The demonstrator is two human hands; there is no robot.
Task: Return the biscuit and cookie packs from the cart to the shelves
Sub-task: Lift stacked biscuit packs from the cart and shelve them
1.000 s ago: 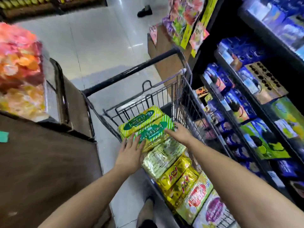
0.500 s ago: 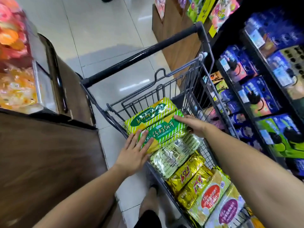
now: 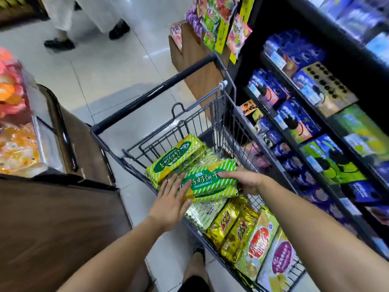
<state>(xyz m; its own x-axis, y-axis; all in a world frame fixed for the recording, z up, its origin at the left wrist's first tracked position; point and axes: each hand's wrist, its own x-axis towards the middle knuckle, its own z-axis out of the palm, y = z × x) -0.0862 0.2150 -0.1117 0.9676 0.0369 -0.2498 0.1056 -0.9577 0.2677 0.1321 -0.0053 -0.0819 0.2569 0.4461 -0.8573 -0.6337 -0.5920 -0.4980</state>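
Fingers of the right hand curl over the right end of a biscuit pack, clamped on it. The left hand lies flat against the pack's left end, its fingers straight and slightly spread. The pack is a long pillow wrapper, striped green and white, with a yellow patch and a dark green oval bearing white characters. It sits tilted over the other packs inside the cart, overlapping a matching pack. Gold packs lie closer to the person, and the shelves stand just to the right.
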